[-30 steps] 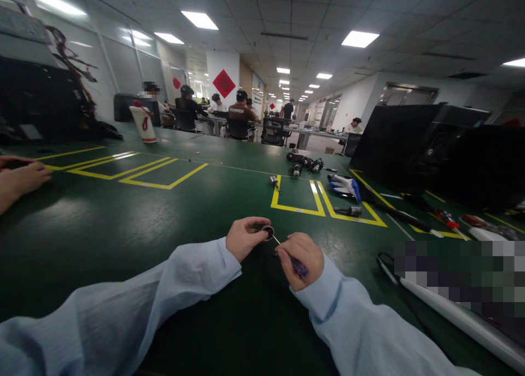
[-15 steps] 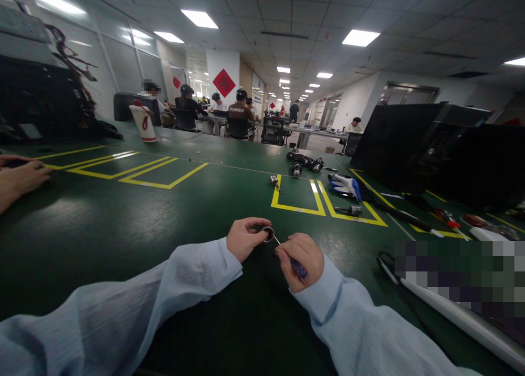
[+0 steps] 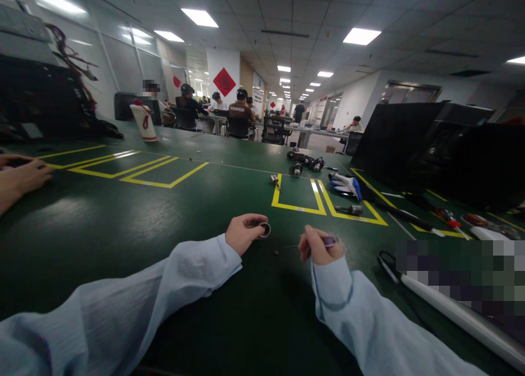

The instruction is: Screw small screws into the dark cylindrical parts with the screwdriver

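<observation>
My left hand (image 3: pixel 243 232) rests on the green table (image 3: pixel 123 223) and pinches a small round metal part (image 3: pixel 264 229) between thumb and fingers. My right hand (image 3: pixel 315 246) is closed on a thin screwdriver (image 3: pixel 324 241) with a purple handle. Its shaft points left, and the tip lies near a tiny dark speck (image 3: pixel 275 252) on the table, a short way from the metal part. Both arms wear light blue sleeves.
Yellow tape boxes mark the table. Ahead lie small motor parts (image 3: pixel 303 164), a blue and white glove (image 3: pixel 344 184), a metal piece (image 3: pixel 274 180) and screwdrivers (image 3: pixel 447 220). Black cases (image 3: pixel 426 146) stand at right. Another person's hand (image 3: pixel 20 179) rests at far left. People sit beyond.
My right hand has pulled the screwdriver out of the metal part and moved right, turning the tool level. My left hand holds the part in nearly the same place.
</observation>
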Tool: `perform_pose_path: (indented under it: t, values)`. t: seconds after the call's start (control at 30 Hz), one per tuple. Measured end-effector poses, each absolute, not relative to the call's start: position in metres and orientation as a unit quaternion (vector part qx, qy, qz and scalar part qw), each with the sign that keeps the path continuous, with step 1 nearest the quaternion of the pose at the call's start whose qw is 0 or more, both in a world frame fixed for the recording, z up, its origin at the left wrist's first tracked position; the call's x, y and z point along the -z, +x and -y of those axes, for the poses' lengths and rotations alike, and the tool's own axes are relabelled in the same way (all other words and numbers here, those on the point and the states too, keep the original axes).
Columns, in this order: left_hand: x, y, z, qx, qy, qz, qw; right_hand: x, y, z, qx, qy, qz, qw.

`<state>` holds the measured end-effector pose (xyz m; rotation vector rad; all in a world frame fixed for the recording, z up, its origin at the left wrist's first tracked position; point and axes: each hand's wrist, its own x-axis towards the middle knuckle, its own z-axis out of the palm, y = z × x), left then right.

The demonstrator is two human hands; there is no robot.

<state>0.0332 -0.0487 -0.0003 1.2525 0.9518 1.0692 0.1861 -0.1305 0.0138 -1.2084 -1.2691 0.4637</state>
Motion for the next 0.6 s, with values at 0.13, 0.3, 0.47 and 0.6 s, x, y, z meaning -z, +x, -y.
perform_pose_path:
  t: [0.13,0.3,0.47,0.6]
  values:
    - [-0.003,0.034,0.05,-0.472,0.499,-0.416,0.596,-0.016,0.192,0.119,-0.324,-0.556,0.441,0.626]
    - [-0.007,0.036,0.053,-0.471,0.487,-0.416,0.607,-0.009,0.188,0.113,-0.357,-0.546,0.445,0.613]
    - [-0.006,0.035,0.053,-0.466,0.49,-0.416,0.608,-0.004,0.186,0.112,-0.352,-0.56,0.466,0.587]
    - [-0.006,0.036,0.052,-0.465,0.484,-0.411,0.617,-0.007,0.184,0.115,-0.325,-0.583,0.491,0.559]
